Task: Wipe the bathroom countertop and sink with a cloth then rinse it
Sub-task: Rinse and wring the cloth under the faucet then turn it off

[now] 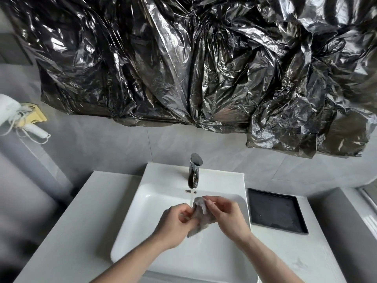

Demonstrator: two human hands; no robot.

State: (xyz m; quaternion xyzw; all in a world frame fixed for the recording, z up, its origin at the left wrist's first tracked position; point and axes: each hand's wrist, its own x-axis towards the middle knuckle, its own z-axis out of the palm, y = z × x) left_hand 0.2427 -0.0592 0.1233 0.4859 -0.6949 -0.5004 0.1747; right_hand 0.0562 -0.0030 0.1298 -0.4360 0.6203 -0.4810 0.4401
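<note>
From the head camera, both bare hands meet over the white rectangular ceramic sink (163, 203), which is set into the white stone table (67, 221). The left hand (175, 223) has its fingers curled round the lower left part of a small grey crumpled cloth (201, 216), pinching it against the thumb. The right hand (224, 215) grips the upper right part of the same cloth, its fingers bent over the bunched fabric. The cloth hangs between the two hands above the basin, its top just under the spout and its lower corner drooping toward the sink floor.

A chrome single-lever faucet (194, 170) stands upright on the back ledge of the sink, and a thin stream of water (191, 198) falls from it onto the upper edge of the cloth, just beside the fingertips of the right hand. A small metal overflow slot (190, 191) shows in the rear wall of the basin beneath the spout.

To the right of the sink, a black square tray (276, 213) lies flat on the table, well apart from the hands. Above, crinkled black plastic sheeting (193, 62) covers the upper wall over grey tiles (102, 148). At the far left, a white hair dryer (12, 113) with a coiled cord hangs beside a yellow mount (35, 115).
</note>
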